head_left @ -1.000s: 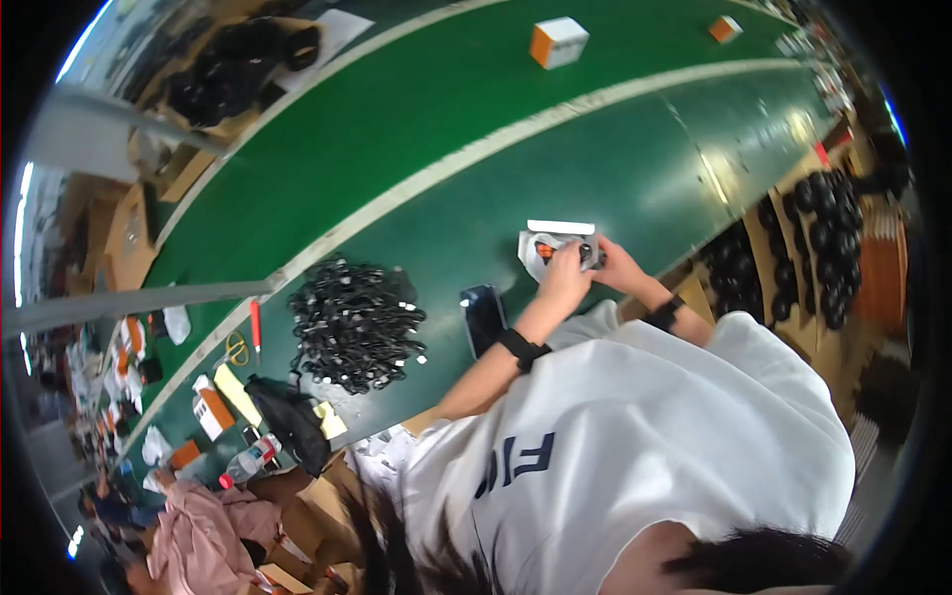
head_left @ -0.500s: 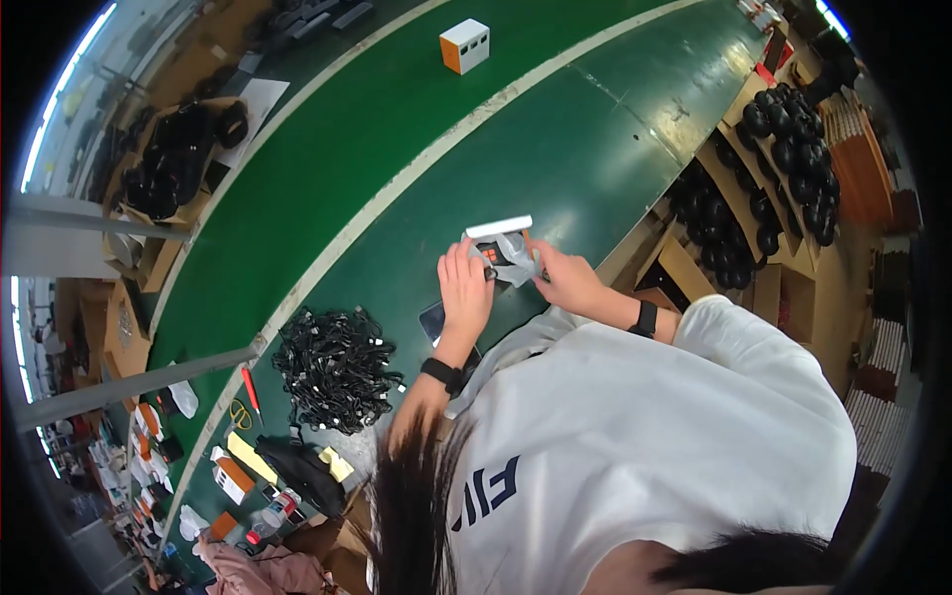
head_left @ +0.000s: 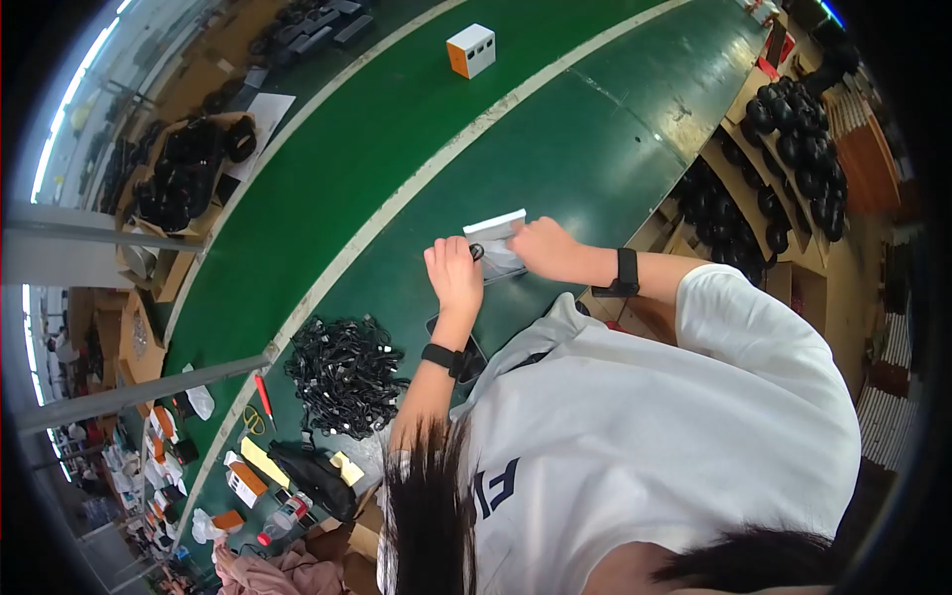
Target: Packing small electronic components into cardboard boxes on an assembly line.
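Observation:
A small open box with a white raised flap rests on the green worktop in front of me. Whitish clear plastic wrapping shows in its mouth. My left hand is at the box's left side, its fingers curled around a small black looped piece that looks like a coiled cable. My right hand is closed at the box's right side, over the wrapping; its fingertips are hidden. A heap of black cables lies left of my left forearm. Partly behind that forearm is a dark flat device.
A white and orange box stands on the green belt beyond the pale rail. At lower left lie a red-handled tool, yellow-handled scissors, a black pouch and a bottle. Black rounded items fill cartons at right.
My right hand has moved from gripping the box's right side to over its opening, now closed. The orange-marked dark item in the box is now covered. My left hand shows a black loop.

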{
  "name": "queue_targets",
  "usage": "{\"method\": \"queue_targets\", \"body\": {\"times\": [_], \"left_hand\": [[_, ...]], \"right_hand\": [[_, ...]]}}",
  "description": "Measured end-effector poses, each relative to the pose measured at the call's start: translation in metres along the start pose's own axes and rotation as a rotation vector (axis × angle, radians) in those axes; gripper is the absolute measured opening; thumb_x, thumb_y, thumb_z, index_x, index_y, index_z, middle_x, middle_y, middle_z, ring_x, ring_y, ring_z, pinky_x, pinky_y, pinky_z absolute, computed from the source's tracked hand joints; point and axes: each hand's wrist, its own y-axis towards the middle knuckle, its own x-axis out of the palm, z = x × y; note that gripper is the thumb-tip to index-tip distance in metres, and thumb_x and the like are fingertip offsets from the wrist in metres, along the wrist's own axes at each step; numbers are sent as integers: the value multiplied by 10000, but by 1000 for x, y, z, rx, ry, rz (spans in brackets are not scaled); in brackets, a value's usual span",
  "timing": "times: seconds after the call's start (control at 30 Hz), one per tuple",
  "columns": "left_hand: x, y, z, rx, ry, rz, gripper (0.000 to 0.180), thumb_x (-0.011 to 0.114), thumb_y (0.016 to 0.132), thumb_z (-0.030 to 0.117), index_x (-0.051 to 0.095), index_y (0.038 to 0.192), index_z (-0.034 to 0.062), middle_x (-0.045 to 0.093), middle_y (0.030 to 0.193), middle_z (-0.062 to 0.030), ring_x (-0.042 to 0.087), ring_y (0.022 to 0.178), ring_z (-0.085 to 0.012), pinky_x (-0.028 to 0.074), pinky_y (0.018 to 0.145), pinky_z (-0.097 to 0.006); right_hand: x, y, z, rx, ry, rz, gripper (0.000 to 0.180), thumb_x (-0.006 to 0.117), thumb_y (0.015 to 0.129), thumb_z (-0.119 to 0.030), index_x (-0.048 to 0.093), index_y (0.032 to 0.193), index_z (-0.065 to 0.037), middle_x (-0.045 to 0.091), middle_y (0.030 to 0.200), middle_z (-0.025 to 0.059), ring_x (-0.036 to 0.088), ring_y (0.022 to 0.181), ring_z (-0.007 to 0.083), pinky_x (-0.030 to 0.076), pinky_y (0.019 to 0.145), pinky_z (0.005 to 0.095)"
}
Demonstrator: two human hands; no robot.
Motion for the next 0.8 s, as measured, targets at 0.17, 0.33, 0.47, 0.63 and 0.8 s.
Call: {"method": "queue_targets", "body": {"times": [0.17,0.33,0.47,0.63,0.8], "left_hand": [[6,4,8,18,-4,8,116,621,575,50,508,595,60,526,596,-85,493,634,-239,327,647,-342],[11,3,22,-5,-29,17,57,592,584,29,554,618,55,518,546,-97,509,585,-237,330,635,-340],[12,-3,36,49,-50,-6,42,572,602,11,555,617,46,526,558,-102,507,585,-241,337,650,-338],[22,-23,40,54,-151,-237,155,536,643,-21,514,793,10,588,718,-165,575,696,-316,420,720,-381],[26,-27,49,-234,-417,-238,111,526,706,-3,499,812,-24,577,857,-170,554,765,-376,447,659,-444]], "right_hand": [[30,16,-4,-82,-54,-1,119,560,628,-36,566,746,-30,568,664,137,593,634,276,466,534,383],[36,33,3,72,309,169,305,570,613,-56,521,912,-30,560,655,153,565,654,346,437,548,414],[37,29,16,-56,332,-33,259,564,626,-65,554,883,-47,568,698,131,563,703,342,430,585,424],[25,17,25,-148,454,-136,281,557,681,-70,566,961,-45,555,893,106,557,802,300,436,646,382],[33,10,45,-105,616,-248,318,552,696,-29,545,1014,-45,531,956,100,548,809,277,437,665,341]]}}
